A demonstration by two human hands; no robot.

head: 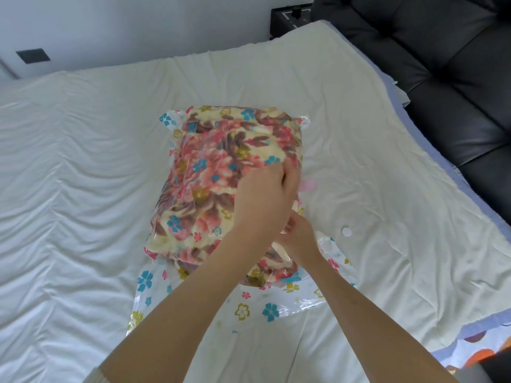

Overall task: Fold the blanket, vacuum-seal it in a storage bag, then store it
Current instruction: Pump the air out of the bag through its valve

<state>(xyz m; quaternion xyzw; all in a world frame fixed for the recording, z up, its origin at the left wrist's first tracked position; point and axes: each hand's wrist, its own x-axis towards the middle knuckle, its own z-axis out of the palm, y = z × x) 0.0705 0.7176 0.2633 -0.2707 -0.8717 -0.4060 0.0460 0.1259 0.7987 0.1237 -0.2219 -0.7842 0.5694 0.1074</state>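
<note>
Currently the blanket (pixel 215 172) is enclosed in the storage bag (pixel 249 308) mid-bed, gripped at its right side by the left hand (pixel 265 194) with curled fingers. Whether film is pinched by the half-hidden right hand (pixel 300 240) cannot be told. Air should be squeezed out evenly before sealing.

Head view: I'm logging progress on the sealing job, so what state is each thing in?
Storage bag: filled, puffy, not flattened; mouth seal unclear.
Blanket: folded, inside the bag.
Left hand: grips the bag's right side.
Right hand: at the bag beneath the left wrist; grip hidden.
White disc: loose on the bed.
</note>
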